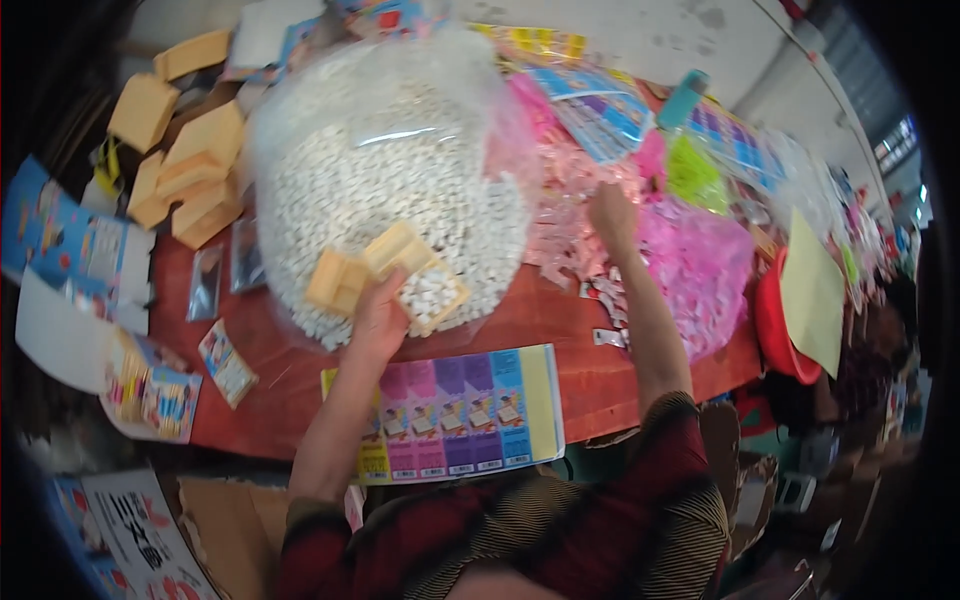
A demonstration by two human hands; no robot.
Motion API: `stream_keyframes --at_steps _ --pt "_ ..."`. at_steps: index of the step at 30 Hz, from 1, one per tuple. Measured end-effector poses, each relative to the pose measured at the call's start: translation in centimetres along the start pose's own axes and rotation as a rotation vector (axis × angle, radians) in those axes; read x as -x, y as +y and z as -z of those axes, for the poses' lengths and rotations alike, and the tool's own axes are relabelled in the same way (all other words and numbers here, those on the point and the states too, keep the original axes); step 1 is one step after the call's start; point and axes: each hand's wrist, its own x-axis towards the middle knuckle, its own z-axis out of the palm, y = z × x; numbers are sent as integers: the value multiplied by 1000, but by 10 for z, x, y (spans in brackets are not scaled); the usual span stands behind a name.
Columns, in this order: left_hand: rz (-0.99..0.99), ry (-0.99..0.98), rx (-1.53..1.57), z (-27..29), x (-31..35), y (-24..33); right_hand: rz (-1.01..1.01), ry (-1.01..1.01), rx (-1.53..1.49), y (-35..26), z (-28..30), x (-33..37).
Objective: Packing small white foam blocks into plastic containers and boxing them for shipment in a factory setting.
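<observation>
My left hand (381, 318) grips pale yellow compartmented plastic trays (398, 248) at the near edge of a big clear bag (300, 110). Small white pieces (432, 292) fill one tray compartment; the other compartments in view look bare. Inside the bag lies a large heap of small white pieces (380, 170). Off to the right, my right hand (612, 214) reaches into a pile of small light pink pieces (568, 215). Its fingers are curled together and slightly blurred, and what they hold is hidden.
Yellow trays (205, 150) are stacked at left. A printed colored sheet (455, 415) lies at the near edge of the red table (600, 400). Beyond my right arm are a bright pink bag (700, 270), a green bag (695, 175) and a red basin (780, 325).
</observation>
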Motion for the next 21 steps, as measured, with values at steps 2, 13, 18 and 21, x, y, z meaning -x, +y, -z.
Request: stream_keyframes --at_steps 2,13,18,21 --pt "87 -27 99 -4 3 4 5 -41 -1 -22 28 -7" --pt "175 -129 -52 -13 10 -4 655 -409 -676 -192 63 7" --pt "190 -144 -27 -17 16 3 569 -494 -924 -203 73 10" --pt "173 -140 15 -22 21 9 661 -447 -969 -196 68 11"
